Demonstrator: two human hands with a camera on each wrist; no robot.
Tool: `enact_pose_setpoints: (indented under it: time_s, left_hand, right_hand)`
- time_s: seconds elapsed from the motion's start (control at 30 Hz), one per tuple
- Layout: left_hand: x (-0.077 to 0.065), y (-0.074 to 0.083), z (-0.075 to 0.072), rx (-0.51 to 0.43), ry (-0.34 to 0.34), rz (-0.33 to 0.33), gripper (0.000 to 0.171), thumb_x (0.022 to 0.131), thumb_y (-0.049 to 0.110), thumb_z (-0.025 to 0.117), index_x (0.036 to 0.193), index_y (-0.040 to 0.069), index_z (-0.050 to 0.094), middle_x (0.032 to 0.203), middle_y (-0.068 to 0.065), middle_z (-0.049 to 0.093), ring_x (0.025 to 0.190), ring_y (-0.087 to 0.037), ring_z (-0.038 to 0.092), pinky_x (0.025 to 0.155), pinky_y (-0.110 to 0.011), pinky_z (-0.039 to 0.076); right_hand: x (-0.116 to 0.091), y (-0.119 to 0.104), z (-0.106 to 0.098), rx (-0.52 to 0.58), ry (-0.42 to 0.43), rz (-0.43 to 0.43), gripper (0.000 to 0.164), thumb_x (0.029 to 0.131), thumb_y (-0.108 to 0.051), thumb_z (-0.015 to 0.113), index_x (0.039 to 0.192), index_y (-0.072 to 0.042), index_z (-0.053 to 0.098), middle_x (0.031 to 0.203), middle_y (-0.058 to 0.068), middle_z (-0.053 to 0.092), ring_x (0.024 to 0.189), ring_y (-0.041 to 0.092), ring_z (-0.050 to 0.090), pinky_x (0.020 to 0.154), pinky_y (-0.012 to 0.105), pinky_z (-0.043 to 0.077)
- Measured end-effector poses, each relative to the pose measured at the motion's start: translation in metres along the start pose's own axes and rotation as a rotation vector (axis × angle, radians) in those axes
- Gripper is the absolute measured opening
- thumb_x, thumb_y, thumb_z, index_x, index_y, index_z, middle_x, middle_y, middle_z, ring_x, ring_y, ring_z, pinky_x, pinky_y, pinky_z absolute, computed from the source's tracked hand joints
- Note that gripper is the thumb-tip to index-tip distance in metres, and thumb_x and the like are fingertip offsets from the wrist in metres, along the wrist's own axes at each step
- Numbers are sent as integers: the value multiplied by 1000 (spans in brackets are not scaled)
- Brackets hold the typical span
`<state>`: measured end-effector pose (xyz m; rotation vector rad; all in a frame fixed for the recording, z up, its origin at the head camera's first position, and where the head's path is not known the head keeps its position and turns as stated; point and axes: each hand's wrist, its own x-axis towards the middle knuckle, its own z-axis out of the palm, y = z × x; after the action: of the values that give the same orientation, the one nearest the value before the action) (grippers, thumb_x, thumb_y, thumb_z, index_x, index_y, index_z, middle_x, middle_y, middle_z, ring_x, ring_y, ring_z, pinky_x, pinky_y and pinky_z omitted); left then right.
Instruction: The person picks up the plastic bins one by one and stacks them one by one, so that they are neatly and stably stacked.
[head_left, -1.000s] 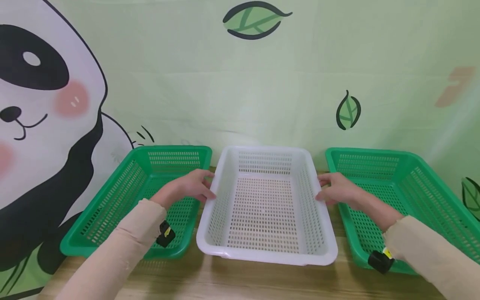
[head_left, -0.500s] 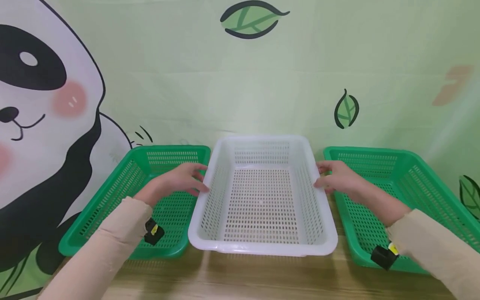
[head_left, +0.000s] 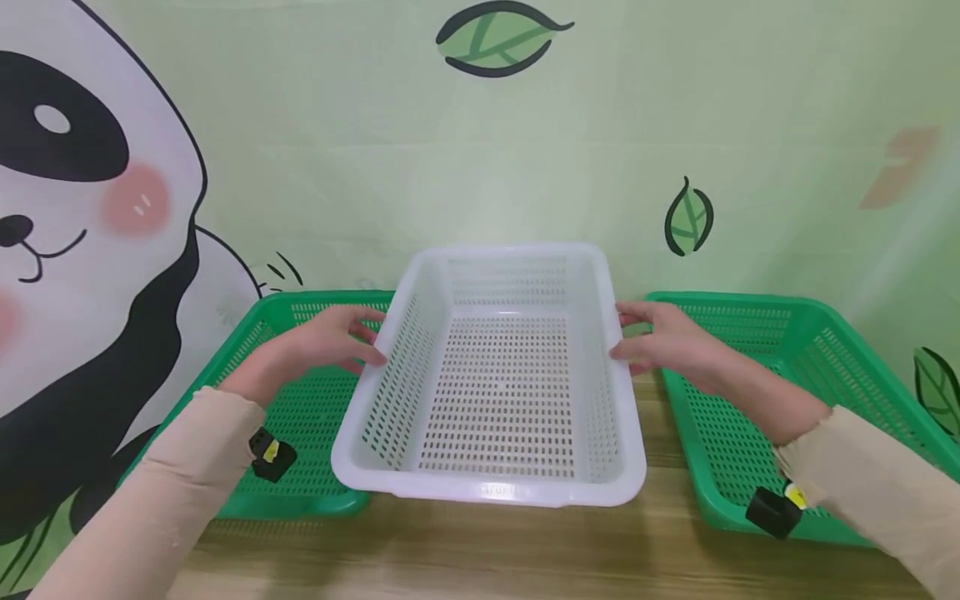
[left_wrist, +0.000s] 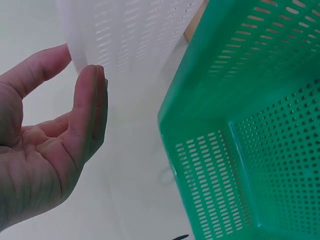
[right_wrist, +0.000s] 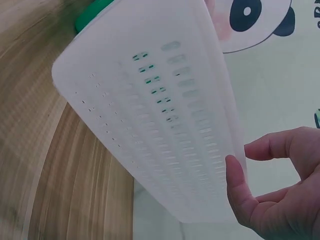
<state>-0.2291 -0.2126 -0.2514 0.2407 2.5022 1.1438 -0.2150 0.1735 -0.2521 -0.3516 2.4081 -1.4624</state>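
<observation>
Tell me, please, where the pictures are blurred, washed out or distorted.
Head view: sharp and evenly lit, a pale streak of glare at the right edge, soft shadow under the white perforated plastic basket. Left wrist view: the white basket wall is washed out; the green plastic basket is sharp. Right wrist view: the wooden table bends from lens distortion.

White basket (head_left: 495, 392) glossy perforated plastic; table (head_left: 525, 558) matt wood grain.
</observation>
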Motion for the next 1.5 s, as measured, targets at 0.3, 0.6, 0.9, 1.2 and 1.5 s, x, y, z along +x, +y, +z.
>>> enact_pose_setpoints:
  time_s: [0.3,0.6,0.9,1.2,1.5]
  left_hand:
    - [-16,3,-16,26,44,-7,67,82,10,63,139,1,29,117,-21,51,88,-22,62,78,-39,51]
    - [-22,7,-27,58,111,61,63,84,12,60,138,-2,31,122,-21,49,92,-22,60,79,-39,50]
    - [-33,5,-42,105,142,82,65,82,10,62,137,-4,32,124,-24,48,93,-24,61,78,-40,51]
    - [-44,-9,-62,125,156,46,59,84,10,57,137,-3,34,123,-25,49,85,-22,64,75,-38,52]
    - [-55,-23,-84,236,181,-5,57,86,14,55,137,-2,33,123,-25,48,82,-22,64,76,-41,51]
  right_hand:
    - [2,-16,11,29,32,-34,67,83,-4,57,141,1,25,127,21,39,96,28,57,76,37,52]
    - [6,-32,15,80,93,-27,69,83,-5,57,143,-5,24,130,17,38,100,29,55,80,36,50]
    - [15,-40,32,162,119,-65,67,81,-3,55,142,-4,27,134,12,37,102,29,54,85,37,46]
    - [24,-50,54,285,78,-136,70,78,4,56,141,-4,29,136,13,36,102,35,55,78,37,51]
    - [38,-66,77,338,46,-158,65,77,7,55,138,-4,34,134,13,36,100,35,55,75,36,51]
